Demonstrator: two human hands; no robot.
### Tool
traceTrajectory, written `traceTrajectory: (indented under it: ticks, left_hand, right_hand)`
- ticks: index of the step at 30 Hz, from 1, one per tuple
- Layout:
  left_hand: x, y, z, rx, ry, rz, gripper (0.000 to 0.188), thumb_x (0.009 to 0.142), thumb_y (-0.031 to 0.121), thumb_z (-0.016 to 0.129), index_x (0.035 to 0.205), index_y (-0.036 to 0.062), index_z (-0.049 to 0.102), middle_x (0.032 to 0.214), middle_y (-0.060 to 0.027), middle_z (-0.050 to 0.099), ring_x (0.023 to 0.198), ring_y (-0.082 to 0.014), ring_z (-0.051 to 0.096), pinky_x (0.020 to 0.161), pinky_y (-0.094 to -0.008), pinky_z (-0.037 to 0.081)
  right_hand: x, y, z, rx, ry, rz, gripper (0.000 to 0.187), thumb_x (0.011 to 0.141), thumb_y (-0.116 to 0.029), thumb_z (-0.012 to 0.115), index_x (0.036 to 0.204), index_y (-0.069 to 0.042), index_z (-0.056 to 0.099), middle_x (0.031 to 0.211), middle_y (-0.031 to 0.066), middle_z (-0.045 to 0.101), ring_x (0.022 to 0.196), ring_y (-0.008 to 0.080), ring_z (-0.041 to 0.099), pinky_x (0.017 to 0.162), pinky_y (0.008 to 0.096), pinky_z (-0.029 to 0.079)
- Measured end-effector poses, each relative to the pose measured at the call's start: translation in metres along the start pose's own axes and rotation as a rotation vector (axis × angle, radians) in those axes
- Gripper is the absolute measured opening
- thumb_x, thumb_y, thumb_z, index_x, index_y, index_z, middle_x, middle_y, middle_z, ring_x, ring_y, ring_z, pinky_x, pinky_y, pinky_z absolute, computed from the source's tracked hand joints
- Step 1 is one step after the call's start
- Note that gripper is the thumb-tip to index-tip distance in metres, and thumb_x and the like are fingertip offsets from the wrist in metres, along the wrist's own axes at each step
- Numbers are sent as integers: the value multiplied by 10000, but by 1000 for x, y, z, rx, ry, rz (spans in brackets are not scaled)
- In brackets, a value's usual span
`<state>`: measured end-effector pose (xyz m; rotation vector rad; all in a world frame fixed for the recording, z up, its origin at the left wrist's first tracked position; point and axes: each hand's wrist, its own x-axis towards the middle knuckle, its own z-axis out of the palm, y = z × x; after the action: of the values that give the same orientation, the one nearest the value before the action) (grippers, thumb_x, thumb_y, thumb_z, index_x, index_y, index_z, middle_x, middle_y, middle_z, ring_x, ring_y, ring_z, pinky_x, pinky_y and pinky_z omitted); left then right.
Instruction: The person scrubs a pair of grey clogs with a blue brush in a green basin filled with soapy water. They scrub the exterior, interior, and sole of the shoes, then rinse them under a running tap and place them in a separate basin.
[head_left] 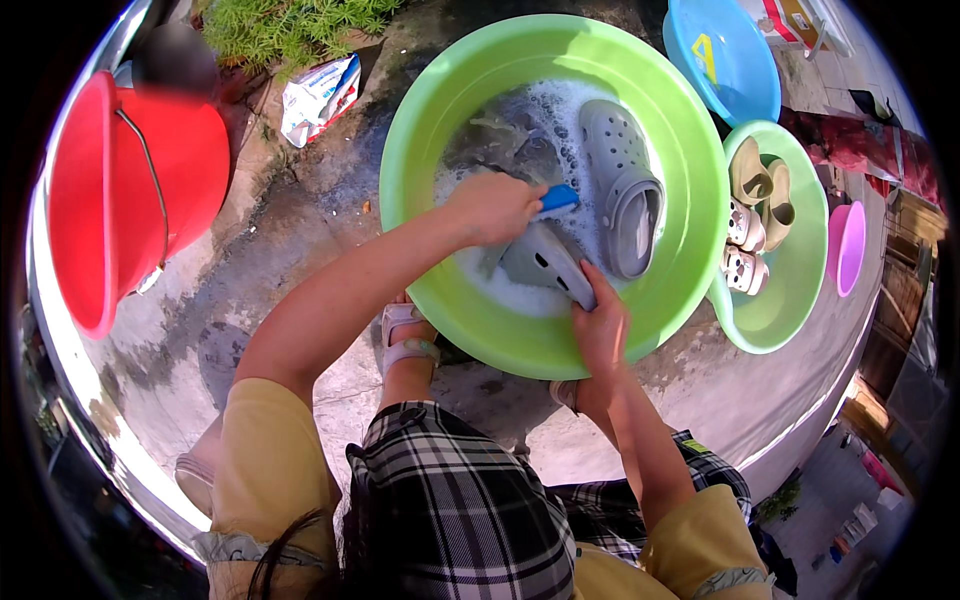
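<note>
A large light-green basin (408, 165) holds soapy water with white foam. My left hand (490, 208) is closed round a blue brush (560, 198), whose bristles are hidden. Just under it, a grey clog (535, 258) lies partly in the suds, tilted, with dark slots along its side. The fingers of my right hand (600, 322) grip the near end of this clog by its edge. A second grey clog (613, 150), with holes in its top, rests in the foam to the right, apart from both hands.
Right of the basin, a pale-green tub (785, 320) holds olive and white clogs. A blue basin (735, 70) stands behind it, a pink basin (848, 250) farther right. A red bucket (190, 160) stands left, near a crumpled packet (320, 98) and green plants (290, 30).
</note>
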<state>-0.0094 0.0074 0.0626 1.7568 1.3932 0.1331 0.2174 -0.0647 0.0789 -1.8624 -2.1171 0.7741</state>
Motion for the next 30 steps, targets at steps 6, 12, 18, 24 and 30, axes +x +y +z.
traceTrajectory:
  ticks: [6, 12, 18, 24, 30]
  left_hand:
    - [-52, 35, 21, 10, -2, 36, 423, 909, 303, 419, 1263, 72, 452, 704, -203, 596, 659, -364, 591, 594, -476, 445]
    - [-36, 23, 44, 109, 114, 9, 410, 906, 278, 437, 1258, 69, 452, 683, -161, 608, 621, -331, 606, 565, -437, 471]
    - [27, -29, 16, 396, 255, -222, 377, 892, 248, 453, 1246, 120, 480, 767, -147, 618, 748, -285, 628, 595, -401, 490]
    - [83, -106, 31, 27, 322, -351, 319, 879, 224, 439, 1157, 130, 565, 885, -172, 623, 809, -315, 613, 677, -425, 491]
    - [-31, 48, 33, -63, 324, 21, 377, 877, 291, 484, 1222, 146, 517, 766, -171, 615, 668, -331, 604, 599, -434, 480]
  right_hand:
    - [0, -7, 3, 47, -37, -66, 492, 669, 38, 574, 1144, -88, 571, 1139, 175, 568, 1033, 321, 561, 856, 334, 457]
    - [-4, 6, 2, -87, -79, -119, 525, 668, 35, 575, 1170, -118, 562, 1162, 171, 554, 1059, 310, 545, 871, 335, 453]
    - [1, 0, -4, 78, -97, 31, 535, 650, 5, 596, 1172, -104, 556, 1132, 199, 561, 1059, 333, 539, 875, 368, 451]
    - [21, -16, -21, 153, -233, 204, 563, 647, -97, 643, 1192, -52, 512, 987, 233, 607, 890, 356, 608, 773, 375, 476]
    - [44, -7, -33, 256, -201, 232, 632, 609, -155, 671, 1176, 47, 479, 942, 240, 611, 874, 305, 619, 777, 350, 470]
